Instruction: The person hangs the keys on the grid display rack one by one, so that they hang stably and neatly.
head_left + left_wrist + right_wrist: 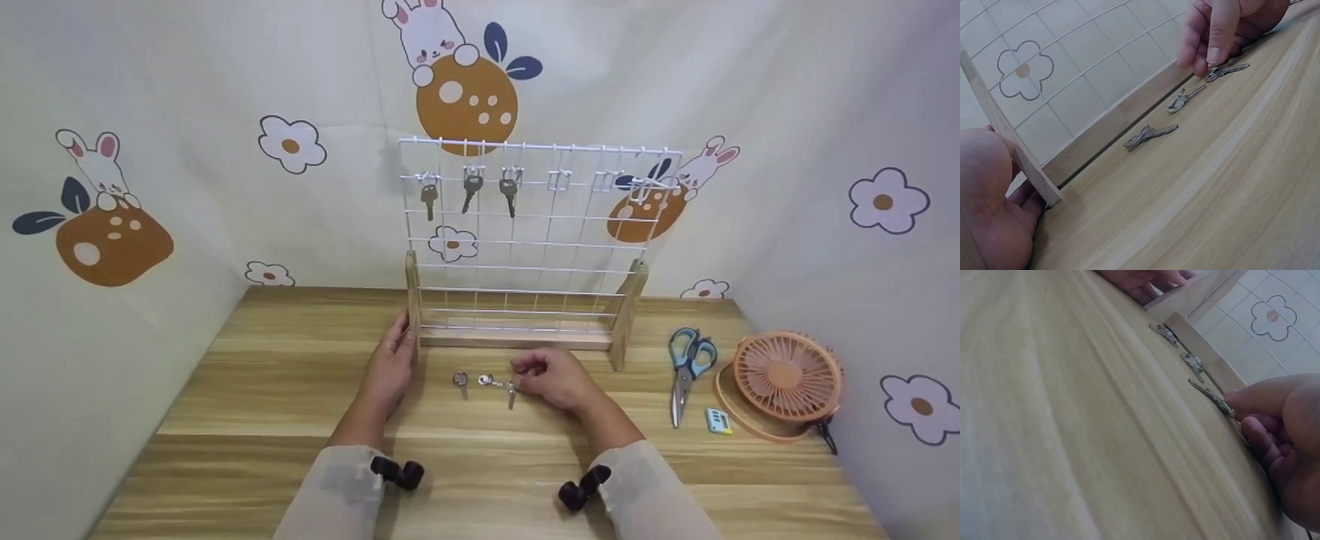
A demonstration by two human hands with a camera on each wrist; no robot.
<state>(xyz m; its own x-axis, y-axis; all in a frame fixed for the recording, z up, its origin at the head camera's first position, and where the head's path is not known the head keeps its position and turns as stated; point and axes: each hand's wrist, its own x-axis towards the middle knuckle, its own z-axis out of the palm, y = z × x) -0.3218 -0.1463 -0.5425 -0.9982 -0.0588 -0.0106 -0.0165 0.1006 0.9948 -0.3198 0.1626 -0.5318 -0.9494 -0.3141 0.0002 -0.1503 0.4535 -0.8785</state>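
Note:
A white wire grid rack [525, 268] stands upright on wooden feet. My left hand [391, 364] holds its left wooden foot [1013, 132], fingers partly hidden behind the wood. Three keys with rings lie in a row before the rack: a left key [1148, 135], a middle key [1182, 102] and a right key [1207, 394]. My right hand [555, 379] is at the right key, thumb and fingertip pinching its ring end while the blade lies along the table. Three more keys hang from the rack's upper left hooks, among them a hanging key [472, 193].
Further right on the grid are white hooks [559, 180] with no keys. At the table's right side lie blue-handled scissors [682, 382], a small light-blue timer-like item [718, 421] and an orange fan [787, 379]. A patterned cloth [337, 225] surrounds the wooden table [247, 375].

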